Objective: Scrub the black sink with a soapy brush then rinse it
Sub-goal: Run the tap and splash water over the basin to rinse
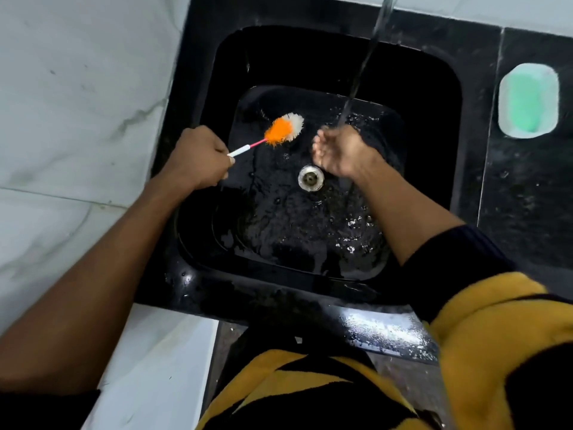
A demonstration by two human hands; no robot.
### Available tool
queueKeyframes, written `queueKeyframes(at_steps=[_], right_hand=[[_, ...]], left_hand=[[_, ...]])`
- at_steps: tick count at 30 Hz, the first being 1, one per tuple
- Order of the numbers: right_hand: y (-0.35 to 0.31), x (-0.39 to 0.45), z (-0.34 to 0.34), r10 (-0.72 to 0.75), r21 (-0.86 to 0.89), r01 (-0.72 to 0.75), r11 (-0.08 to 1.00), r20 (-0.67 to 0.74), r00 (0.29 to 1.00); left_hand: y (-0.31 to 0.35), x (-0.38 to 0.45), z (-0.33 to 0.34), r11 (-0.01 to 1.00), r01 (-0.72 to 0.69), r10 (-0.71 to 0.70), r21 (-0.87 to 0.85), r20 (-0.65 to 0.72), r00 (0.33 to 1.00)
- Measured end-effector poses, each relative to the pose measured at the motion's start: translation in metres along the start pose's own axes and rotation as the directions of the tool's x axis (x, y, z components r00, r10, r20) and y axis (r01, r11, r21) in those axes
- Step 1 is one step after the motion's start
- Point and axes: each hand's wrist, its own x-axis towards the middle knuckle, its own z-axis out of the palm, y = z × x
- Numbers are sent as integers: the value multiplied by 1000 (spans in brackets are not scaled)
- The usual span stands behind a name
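Note:
The black sink (198, 97) fills the middle of the view, its floor wet and glistening around the metal drain (311, 178). My left hand (200, 156) grips the white handle of a brush (283, 130) whose orange and white bristles hover over the sink's left floor. A stream of water (362, 69) falls from the top edge onto my right hand (339, 152). That hand is cupped under the stream just above the drain and holds nothing.
A white soap dish with a green bar (528, 100) lies on the black counter to the right of the sink. White marble tiles border the left side. The wet front rim (381, 330) shines near my yellow and black clothing.

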Motion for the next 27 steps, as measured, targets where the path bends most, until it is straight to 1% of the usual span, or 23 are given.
queueKeyframes(at_steps=[2,4,5,6,7,9,10,11,12,13,14,15,16,17,18,19,20,21,22,23,24,25,27], right_hand=[[1,2,10,-3,46,0,999,51,999],[2,-3,6,19,-15,-17,1000,158,987],[2,-7,0,43,-126,-16,992,217,975],[5,-14,-9,90,-301,-7,954,264,960],[11,-22,-20,174,-502,-7,865,287,942],[31,-38,-52,450,-834,-55,549,240,860],[41,-48,-70,581,-941,-71,331,144,801],[51,-53,-91,664,-995,-66,74,-1,748],[57,-56,-108,674,-984,-41,-173,-149,724],[59,-56,-121,603,-926,-29,-375,-268,751],[52,-58,-128,495,-861,-27,-508,-317,809],[41,-60,-130,412,-803,-6,-596,-313,856],[27,-59,-127,317,-762,12,-648,-256,913],[13,-57,-119,204,-773,22,-634,-140,969],[2,-55,-110,50,-877,-20,-480,-50,997],[-6,-49,-98,-84,-983,-32,-183,-16,996],[-13,-45,-86,-151,-992,1,128,-18,988],[-16,-39,-74,-119,-906,40,421,-12,993],[-16,-35,-61,-33,-742,41,669,25,999],[-12,-28,-49,44,-542,12,840,90,995],[-7,-24,-37,50,-346,-5,938,121,991],[0,-19,-25,26,-182,-12,983,78,997],[10,-11,-5,-1,123,5,992,-36,999]], left_hand=[[0,-1,1,1000,7,-7,6,-3,1000],[0,-2,0,1000,7,-7,4,-1,1000],[0,-2,0,1000,6,-6,0,3,1000],[1,-2,1,1000,6,-6,-3,6,1000],[2,-2,1,1000,7,-7,-5,7,1000],[4,-2,2,1000,8,-8,-7,8,1000],[4,-1,2,1000,6,-6,-6,9,1000],[5,0,3,1000,3,-2,-8,12,1000],[6,0,3,1000,0,0,-11,13,1000],[8,1,3,1000,-2,3,-15,15,1000],[10,1,4,1000,-7,7,-22,22,1000],[13,0,5,1000,-11,12,-29,31,999],[16,0,6,999,-19,20,-33,36,999],[18,-1,7,999,-25,26,-34,39,999],[20,-3,7,999,-27,28,-36,39,999],[21,-4,7,999,-24,26,-40,39,999],[22,-5,8,999,-16,18,-46,40,999],[23,-5,8,999,-7,9,-51,40,999],[24,-5,8,999,-1,3,-53,40,999],[24,-6,8,999,3,-1,-53,40,999],[24,-7,8,999,4,-2,-52,37,999],[24,-8,9,999,7,-5,-52,34,999],[25,-10,9,999,17,-16,-45,32,999]])
